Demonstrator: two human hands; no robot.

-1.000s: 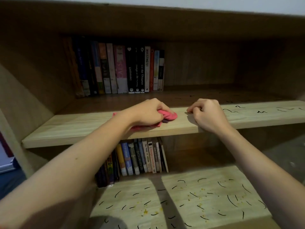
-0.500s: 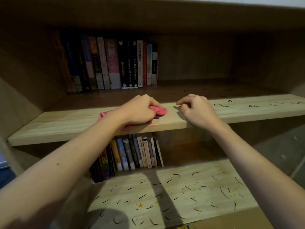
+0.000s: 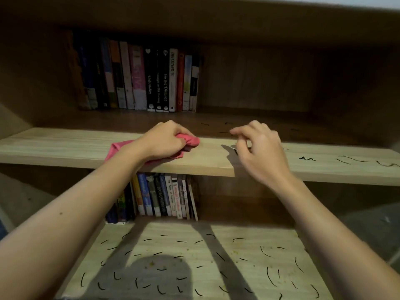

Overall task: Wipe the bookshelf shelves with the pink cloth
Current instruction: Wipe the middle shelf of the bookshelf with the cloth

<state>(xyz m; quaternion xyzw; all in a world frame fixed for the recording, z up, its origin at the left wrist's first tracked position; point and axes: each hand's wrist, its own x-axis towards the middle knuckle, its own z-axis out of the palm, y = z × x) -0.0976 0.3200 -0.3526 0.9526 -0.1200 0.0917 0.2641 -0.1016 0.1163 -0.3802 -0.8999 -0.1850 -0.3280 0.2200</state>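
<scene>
Left hand (image 3: 164, 139) gripping pink cloth (image 3: 188, 141) on shelf (image 3: 65, 146), books (image 3: 138, 79) behind

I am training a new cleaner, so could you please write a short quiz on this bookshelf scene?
1. True or false: the left hand holds the pink cloth bunched on the middle shelf.
2. Where do most black squiggly marks lie? A) the lower shelf; B) the middle shelf left of the cloth; C) the upper book spines.
3. Fill in: the right hand is over the middle shelf and holds ____.

Key
1. True.
2. A; a few more marks lie on the middle shelf right of the right hand.
3. Nothing; its fingers are loosely curled and empty.
</scene>
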